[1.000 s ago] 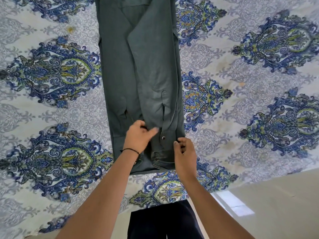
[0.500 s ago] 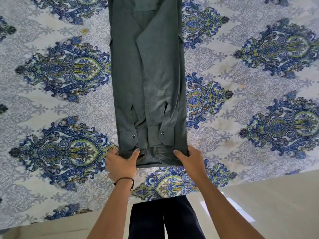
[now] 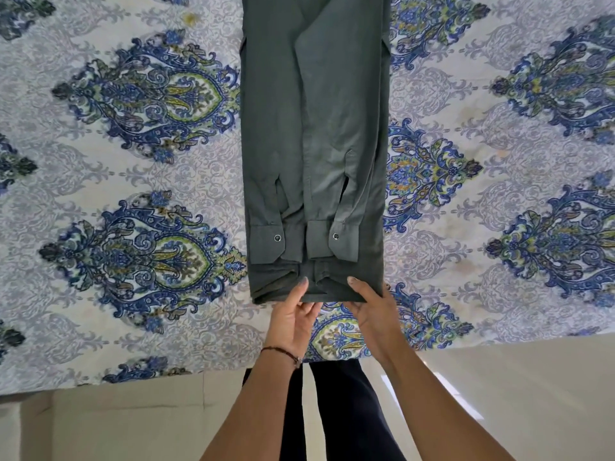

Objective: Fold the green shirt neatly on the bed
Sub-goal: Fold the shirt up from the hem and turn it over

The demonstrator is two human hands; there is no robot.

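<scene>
The green shirt (image 3: pixel 316 134) lies as a long narrow strip on the bed, both sleeves folded lengthwise over it, the two buttoned cuffs side by side near its lower hem. My left hand (image 3: pixel 293 319) pinches the hem near its middle, thumb on top and fingers under the cloth. My right hand (image 3: pixel 374 311) grips the hem at its right part, thumb on top. The shirt's far end runs out of the top of the view.
The bed is covered by a white sheet (image 3: pixel 133 181) with blue and green ornaments. Its near edge (image 3: pixel 133 384) runs below my hands. My legs in dark trousers (image 3: pixel 336 410) stand on a pale floor (image 3: pixel 499 394).
My left hand slid from the left corner of the hem toward its middle. The right hand stays at the hem. A second ago both hands were on the cuffs.
</scene>
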